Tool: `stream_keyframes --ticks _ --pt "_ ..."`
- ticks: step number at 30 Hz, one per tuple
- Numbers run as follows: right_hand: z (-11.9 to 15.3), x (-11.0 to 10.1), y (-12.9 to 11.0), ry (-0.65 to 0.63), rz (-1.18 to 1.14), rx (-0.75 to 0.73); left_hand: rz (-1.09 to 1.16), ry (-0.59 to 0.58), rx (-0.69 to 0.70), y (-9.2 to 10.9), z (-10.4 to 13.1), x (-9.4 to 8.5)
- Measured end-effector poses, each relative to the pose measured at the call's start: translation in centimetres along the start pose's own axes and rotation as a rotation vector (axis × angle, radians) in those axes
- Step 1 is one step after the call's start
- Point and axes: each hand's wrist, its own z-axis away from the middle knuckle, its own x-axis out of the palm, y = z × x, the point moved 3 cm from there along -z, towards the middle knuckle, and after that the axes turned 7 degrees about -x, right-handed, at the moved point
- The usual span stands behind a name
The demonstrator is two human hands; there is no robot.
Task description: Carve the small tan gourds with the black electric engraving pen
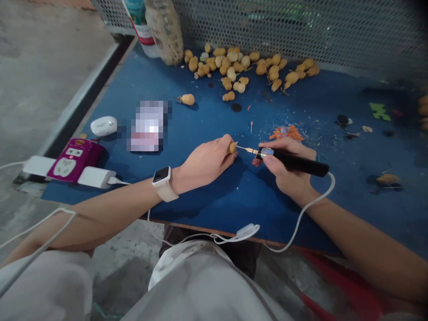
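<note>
Between the closed fingers of my left hand (209, 160) is a small tan gourd (231, 148), mostly covered by the fingers. My right hand (290, 171) grips a black pen-shaped electric tool (301, 162) with a brass-coloured collar and a thin metal tip. That tip points left and meets or nearly meets the gourd; actual contact is too small to make out. From the tool's rear end a white cable (301, 218) loops down to an inline switch (247, 231) at the table's front edge. Orange shavings (286, 132) lie just beyond my right hand.
Many small gourds (230, 62) are heaped against the perforated metal screen (267, 31). One gourd (187, 99) lies apart. At left are a purple power strip (76, 158) with white plugs, a white case (104, 126) and a pixelated rectangle (147, 127). Bottles (165, 31) stand behind.
</note>
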Motion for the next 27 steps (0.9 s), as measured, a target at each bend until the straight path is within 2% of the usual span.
stream_keyframes --ticks 8,21,27 --pt "-0.09 0.08 -0.26 -0.059 0.007 -0.033 -0.039 0.001 0.066 0.24 0.31 0.5" --pt "-0.25 0.05 -0.18 0.009 0.027 -0.031 -0.005 0.062 0.027 -0.03 0.25 0.34" --pt "-0.14 0.12 -0.19 0.009 0.037 -0.006 -0.029 0.031 0.043 -0.03 0.33 0.49"
